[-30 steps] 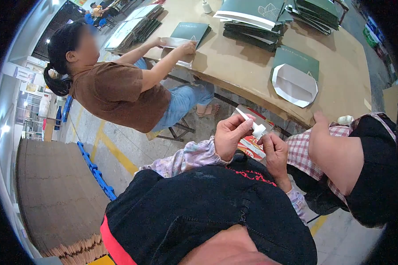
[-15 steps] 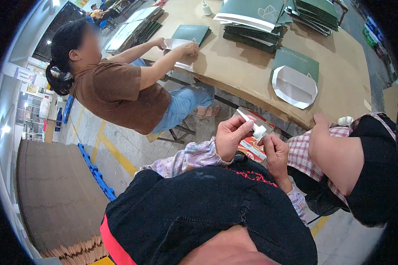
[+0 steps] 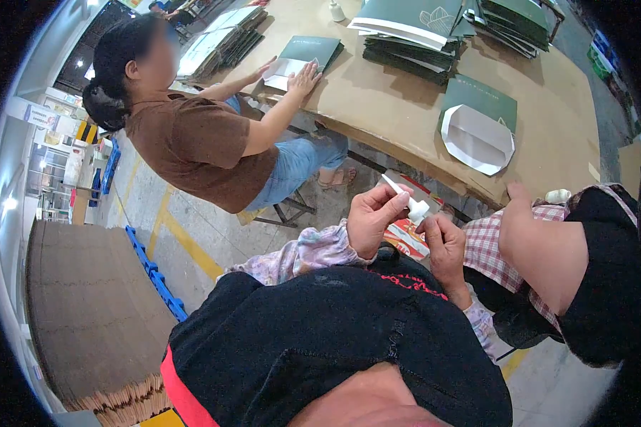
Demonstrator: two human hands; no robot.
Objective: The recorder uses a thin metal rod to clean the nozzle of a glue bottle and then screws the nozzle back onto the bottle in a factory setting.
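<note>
Over my lap, a white pointed nozzle cap (image 3: pixel 418 210), like that of a glue bottle, is pinched between the thumb and fingers of my left hand (image 3: pixel 377 219). Its thin tip points up and to the left. Close against the cap's wide end is my right hand (image 3: pixel 445 249), thumb and forefinger pressed together. Whatever those right fingertips grip is too small or hidden to make out. Below and behind the hands lies a red and white printed package (image 3: pixel 408 240), partly covered by them.
On the brown-topped table (image 3: pixel 398 117) stand stacks of green paper bags (image 3: pixel 406 53), an open-bottomed green bag (image 3: pixel 478 139) and a white bottle (image 3: pixel 337 11). A co-worker (image 3: pixel 192 135) sits at left; another person's arm (image 3: pixel 541 242) is close at right. Stacked cardboard (image 3: pixel 92 306) stands lower left.
The co-worker at left has leaned in and now presses flat hands on a bag whose white flap was raised before. My hands and the nozzle cap have barely moved.
</note>
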